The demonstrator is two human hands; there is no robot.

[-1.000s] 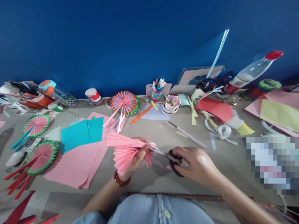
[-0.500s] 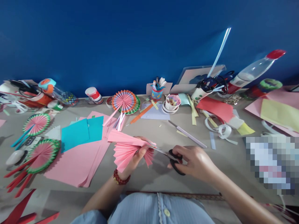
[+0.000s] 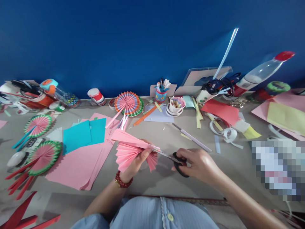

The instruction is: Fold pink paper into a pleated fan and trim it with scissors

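Note:
My left hand (image 3: pixel 140 159) is closed round a pleated pink paper (image 3: pixel 127 155), gathered at its middle so that the folds fan out on both sides. A flat pink flap sticks out to the upper left. In my right hand (image 3: pixel 199 163) are black-handled scissors (image 3: pixel 179 165), my fingers through the loops. Their blades point left and meet the paper's edge just beside my left fingertips. How far the blades are apart is hard to make out. Pink sheets (image 3: pixel 76 168) lie left of my left hand, with turquoise paper (image 3: pixel 77 136) on top.
Finished paper fans (image 3: pixel 45 157) lie at the left, and an orange-rimmed fan (image 3: pixel 127 104) near the wall. A craft knife (image 3: pixel 195 140) lies beyond my right hand. Along the blue wall stand a pen cup (image 3: pixel 160 94), a white cup (image 3: pixel 176 105) and a tilted bottle (image 3: pixel 263 74).
The pink flap of the pleated paper has tilted slightly. Both hands keep nearly the same place, with the scissors still at the paper's edge. The view has shifted very slightly.

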